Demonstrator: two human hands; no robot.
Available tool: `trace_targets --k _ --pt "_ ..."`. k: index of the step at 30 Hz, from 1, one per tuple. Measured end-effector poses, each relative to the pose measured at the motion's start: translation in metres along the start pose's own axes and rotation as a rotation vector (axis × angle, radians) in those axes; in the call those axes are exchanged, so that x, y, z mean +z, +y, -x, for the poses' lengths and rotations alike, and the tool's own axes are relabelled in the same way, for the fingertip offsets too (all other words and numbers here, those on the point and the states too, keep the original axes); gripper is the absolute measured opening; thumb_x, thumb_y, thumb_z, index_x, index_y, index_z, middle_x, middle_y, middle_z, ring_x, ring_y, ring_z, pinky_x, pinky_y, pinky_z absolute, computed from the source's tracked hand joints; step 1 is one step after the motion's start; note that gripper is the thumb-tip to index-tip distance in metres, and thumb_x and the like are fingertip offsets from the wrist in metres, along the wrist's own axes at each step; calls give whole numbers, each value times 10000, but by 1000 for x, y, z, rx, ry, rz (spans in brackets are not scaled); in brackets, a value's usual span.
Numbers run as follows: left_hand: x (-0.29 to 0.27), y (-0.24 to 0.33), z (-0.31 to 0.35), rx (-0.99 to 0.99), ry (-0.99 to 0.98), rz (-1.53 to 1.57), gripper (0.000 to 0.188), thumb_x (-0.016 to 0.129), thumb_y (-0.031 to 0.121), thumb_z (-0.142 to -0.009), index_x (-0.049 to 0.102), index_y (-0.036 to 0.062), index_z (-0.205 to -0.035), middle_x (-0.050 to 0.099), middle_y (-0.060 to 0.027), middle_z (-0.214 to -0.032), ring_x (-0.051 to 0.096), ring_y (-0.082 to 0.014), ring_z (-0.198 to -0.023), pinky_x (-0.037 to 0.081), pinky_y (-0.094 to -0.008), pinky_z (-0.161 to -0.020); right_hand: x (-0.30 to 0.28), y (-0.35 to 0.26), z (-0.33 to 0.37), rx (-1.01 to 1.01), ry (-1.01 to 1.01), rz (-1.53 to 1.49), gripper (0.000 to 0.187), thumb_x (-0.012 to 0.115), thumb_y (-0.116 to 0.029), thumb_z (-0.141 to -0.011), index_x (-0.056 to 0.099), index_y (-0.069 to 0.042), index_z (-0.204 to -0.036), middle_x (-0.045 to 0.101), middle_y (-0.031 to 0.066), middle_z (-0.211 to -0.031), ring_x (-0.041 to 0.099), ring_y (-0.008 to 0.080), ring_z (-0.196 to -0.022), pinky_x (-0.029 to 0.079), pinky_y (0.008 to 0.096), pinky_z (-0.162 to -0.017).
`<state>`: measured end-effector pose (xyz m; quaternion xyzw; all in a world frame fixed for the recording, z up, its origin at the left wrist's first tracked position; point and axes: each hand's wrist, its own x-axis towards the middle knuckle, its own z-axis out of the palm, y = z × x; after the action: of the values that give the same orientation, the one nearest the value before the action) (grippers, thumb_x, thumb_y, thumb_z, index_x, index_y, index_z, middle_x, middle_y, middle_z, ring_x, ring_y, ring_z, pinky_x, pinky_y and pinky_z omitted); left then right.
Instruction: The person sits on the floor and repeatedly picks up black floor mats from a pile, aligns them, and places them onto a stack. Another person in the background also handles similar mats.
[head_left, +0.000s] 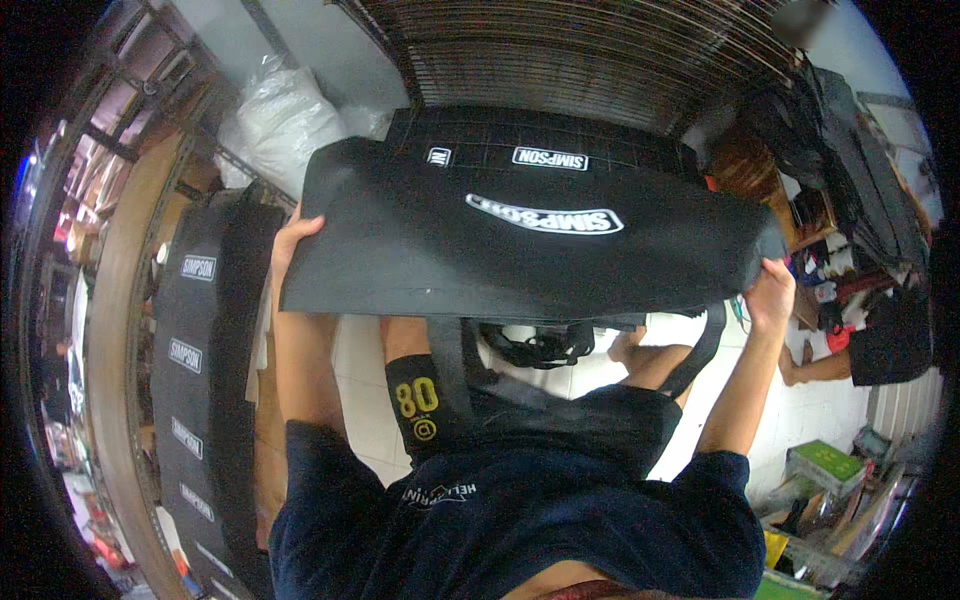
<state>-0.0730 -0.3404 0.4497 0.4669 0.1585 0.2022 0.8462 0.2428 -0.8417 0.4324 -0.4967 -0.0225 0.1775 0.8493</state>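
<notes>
A wide black sheet of fabric-like material (390,240), printed with a white curved logo, is stretched out in front of me above my lap. My left hand (297,243) grips its left edge, thumb on top and the other fingers hidden beneath. At the right edge my right hand (770,293) pinches the corner between thumb and fingers. Just beyond it lie more black panels (470,130) with small white labels, partly covered by the sheet. Below its near edge a black strap (705,345) curves down by my right leg.
On the left a long stack of black labelled pieces (220,350) lies beside shelving. Clear plastic wrapping (290,115) sits at the far left. Black bags (850,170) hang at the right, above another person's leg (880,340). A green box (825,467) stands at the lower right.
</notes>
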Motion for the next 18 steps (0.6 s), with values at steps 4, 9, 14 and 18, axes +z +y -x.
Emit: trace_targets --k 4,9,14,18 --pt "10 8 -9 -11 1 19 598 535 78 -725 393 11 -1302 569 -156 -1138 602 -274 -961 499 -382 -836 -50 -6 -12 -64 -224 -124 487 489 -66 -787 430 -30 -1268 523 88 -1257 552 245 -1088 444 391 -912" --pt "-3 19 -19 37 -22 -19 615 520 64 -719 369 7 -1312 532 -193 -1176 577 -300 -1018 490 -397 -860 -22 -15 -12 -162 -312 -133 465 498 -23 -799 426 -29 -1258 493 101 -1280 472 264 -1167 348 403 -997" --pt "5 1 -35 162 -84 -56 685 563 142 -677 339 1 -1308 514 -208 -1174 551 -342 -1042 469 -431 -892 -37 0 -16 -202 -167 -147 367 497 -34 -804 487 -41 -1171 533 97 -1197 506 255 -1112 418 416 -932" --pt "-25 -18 -44 65 76 -180 752 571 159 -665 303 28 -1355 474 -183 -1254 530 -334 -1071 449 -430 -909 -78 33 -20 -86 4 -67 156 528 -127 -825 545 -88 -975 593 45 -936 606 218 -804 522 389 -596"
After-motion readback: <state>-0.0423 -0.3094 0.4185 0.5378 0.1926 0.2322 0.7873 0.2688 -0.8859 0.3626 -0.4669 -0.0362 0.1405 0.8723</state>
